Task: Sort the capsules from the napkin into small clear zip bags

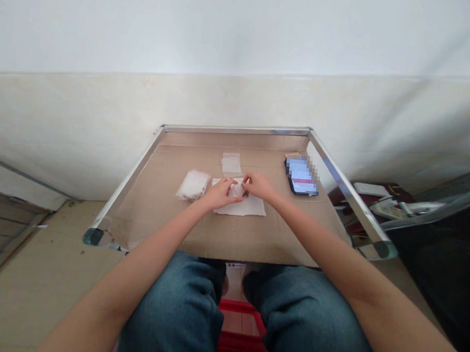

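Note:
Both hands are over a white sheet (243,207) on the cardboard-covered table. My left hand (222,193) has its fingers curved, thumb and fingertips apart, beside a small ring-like item that looks like a thin dark strand. My right hand (256,185) pinches at the right side of this strand, its fingertips pressed together; the exact thing held is too small to name. A clear bag with white and reddish contents (194,185) lies left of my left hand. Beyond the hands is a small white packet (231,163), flat on the cardboard.
A phone (301,176) with a lit screen lies at the table's right side. The metal rail (239,128) frames the cardboard surface (155,207). A red stool (242,339) shows between my knees. Several items lie on a surface beyond the right rail.

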Demonstrator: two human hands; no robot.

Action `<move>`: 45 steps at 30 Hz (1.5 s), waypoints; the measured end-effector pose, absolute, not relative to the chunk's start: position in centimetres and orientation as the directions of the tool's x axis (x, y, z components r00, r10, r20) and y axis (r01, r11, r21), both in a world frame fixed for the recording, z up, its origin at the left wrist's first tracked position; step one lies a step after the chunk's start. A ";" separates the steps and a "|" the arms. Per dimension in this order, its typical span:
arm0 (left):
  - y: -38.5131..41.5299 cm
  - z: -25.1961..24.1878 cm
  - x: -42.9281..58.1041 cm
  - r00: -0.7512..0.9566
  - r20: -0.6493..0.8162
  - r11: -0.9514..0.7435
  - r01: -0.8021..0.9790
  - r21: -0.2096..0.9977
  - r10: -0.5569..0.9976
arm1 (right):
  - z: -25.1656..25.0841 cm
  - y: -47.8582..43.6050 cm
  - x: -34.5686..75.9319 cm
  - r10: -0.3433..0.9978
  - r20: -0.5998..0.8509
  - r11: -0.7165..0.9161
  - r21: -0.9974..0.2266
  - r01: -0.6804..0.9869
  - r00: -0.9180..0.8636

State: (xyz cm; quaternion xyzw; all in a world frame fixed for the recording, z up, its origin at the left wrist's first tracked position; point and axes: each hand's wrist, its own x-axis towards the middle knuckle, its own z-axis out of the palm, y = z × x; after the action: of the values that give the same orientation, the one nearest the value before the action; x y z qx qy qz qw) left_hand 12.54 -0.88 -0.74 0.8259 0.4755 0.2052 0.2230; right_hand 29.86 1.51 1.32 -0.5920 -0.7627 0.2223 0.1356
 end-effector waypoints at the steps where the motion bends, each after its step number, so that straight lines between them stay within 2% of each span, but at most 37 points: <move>1: -0.9 -0.7 12.5 0.470 0.129 -0.456 0.692 0.560 0.873 | 1.3 1.6 30.0 0.957 -0.065 0.200 -0.559 0.805 -0.283; 4: -0.8 -0.6 12.5 0.481 0.131 -0.464 0.684 0.563 0.867 | 1.0 1.9 30.2 0.918 -0.098 0.207 -0.708 0.675 -0.385; 8: -0.8 -0.7 12.4 0.474 0.120 -0.448 0.677 0.585 0.872 | 0.9 1.8 30.4 0.879 -0.086 0.246 -0.760 0.602 -0.468; 13: -0.8 -1.0 12.3 0.457 0.114 -0.428 0.675 0.601 0.882 | 1.0 2.0 30.8 0.934 -0.040 0.255 -0.621 0.741 -0.356; 21: -0.6 -1.3 12.2 0.460 0.109 -0.423 0.666 0.615 0.881 | 0.7 1.7 30.9 0.941 -0.055 0.290 -0.384 0.877 -0.335; 28: -0.6 -1.2 12.2 0.459 0.065 -0.391 0.666 0.635 0.886 | 1.4 1.3 30.5 0.933 -0.156 0.268 -0.303 0.915 -0.325; 34: -0.7 -0.9 12.2 0.462 0.055 -0.388 0.668 0.635 0.885 | 0.8 1.5 30.4 0.936 -0.146 0.268 -0.288 0.919 -0.319; 37: -0.7 -1.0 12.2 0.464 0.053 -0.387 0.664 0.639 0.884 | 0.7 1.6 30.4 0.941 -0.121 0.262 -0.334 0.905 -0.317; 42: -0.5 -1.2 12.1 0.473 0.060 -0.397 0.656 0.641 0.879 | 1.0 1.7 30.6 0.904 -0.117 0.269 -0.590 0.761 -0.410; 45: -0.5 -1.3 12.1 0.472 0.062 -0.395 0.651 0.648 0.879 | 0.9 1.8 30.7 0.889 -0.117 0.247 -0.690 0.680 -0.442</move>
State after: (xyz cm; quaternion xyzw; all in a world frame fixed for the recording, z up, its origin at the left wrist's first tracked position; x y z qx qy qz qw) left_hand 12.09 -0.48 -1.33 0.8105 0.4721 0.2022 0.2817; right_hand 30.65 1.77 0.91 -0.5062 -0.7752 0.3465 0.1506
